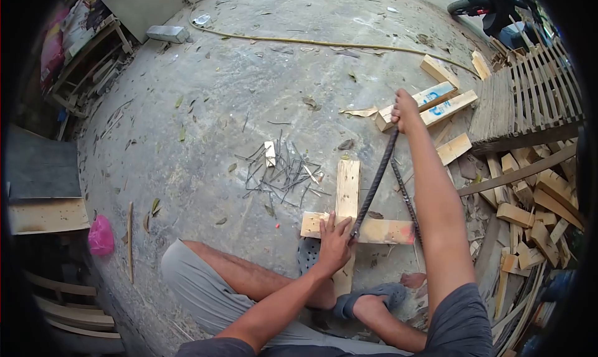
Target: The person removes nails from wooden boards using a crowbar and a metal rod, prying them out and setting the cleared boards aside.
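My right hand (406, 111) is closed around the upper end of a ribbed steel pry bar (379, 181), which slants down to the crossed boards. The bar's lower end meets the horizontal board (389, 231) close to my left hand's fingers. My left hand (335, 242) lies on that board with its fingers spread. Another board (347, 185) crosses under it, pointing away from me. The bar's tip is partly hidden by my fingers. Between my sandaled feet (374, 298) runs the near end of the lower board.
Many loose nails (286, 176) lie scattered on the concrete, with a small wood block (270, 153) among them. At the right are marked beams (448, 108), a slatted wooden piece (529, 89) and a heap of offcuts (529, 214). A pink bag (101, 235) sits at left; a hose (324, 43) crosses behind.
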A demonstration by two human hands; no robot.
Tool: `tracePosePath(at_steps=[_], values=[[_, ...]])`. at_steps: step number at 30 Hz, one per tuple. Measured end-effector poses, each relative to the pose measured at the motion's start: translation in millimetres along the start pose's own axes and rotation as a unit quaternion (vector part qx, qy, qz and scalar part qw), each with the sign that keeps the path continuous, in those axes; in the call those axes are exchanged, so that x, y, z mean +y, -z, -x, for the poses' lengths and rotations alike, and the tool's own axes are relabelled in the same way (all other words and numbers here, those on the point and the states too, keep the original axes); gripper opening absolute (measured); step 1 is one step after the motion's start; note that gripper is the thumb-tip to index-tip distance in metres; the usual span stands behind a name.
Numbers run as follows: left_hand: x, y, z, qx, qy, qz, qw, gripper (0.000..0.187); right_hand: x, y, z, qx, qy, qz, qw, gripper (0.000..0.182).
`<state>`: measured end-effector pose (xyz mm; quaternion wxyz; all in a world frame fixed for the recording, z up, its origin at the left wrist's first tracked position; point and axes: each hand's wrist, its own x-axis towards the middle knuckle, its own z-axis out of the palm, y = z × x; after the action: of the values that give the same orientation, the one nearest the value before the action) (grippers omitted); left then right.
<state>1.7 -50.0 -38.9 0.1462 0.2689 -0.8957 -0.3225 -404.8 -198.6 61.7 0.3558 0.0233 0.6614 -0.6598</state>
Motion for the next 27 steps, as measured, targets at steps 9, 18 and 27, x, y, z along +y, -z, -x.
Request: tracePosePath(at_steps=[9, 18, 27], values=[[-89.6, 79.6, -75.5, 0.095, 0.093, -0.042, 0.990, 0.017, -69.0, 198.2, 277.6, 0.032, 0.299, -0.151, 0.942, 0.044], [-1.5, 8.9, -20.7, -0.213, -0.240, -0.283, 0.904, 0.053, 73.5, 319.5, 419.4, 0.273, 0.403, -0.157, 0.859, 0.044], [-5.3, -5.9, -65.0, -0.298, -0.499, -0.423, 0.696, 0.050, 107.1, 362.4, 429.7, 0.322, 0.343, -0.127, 0.873, 0.042]])
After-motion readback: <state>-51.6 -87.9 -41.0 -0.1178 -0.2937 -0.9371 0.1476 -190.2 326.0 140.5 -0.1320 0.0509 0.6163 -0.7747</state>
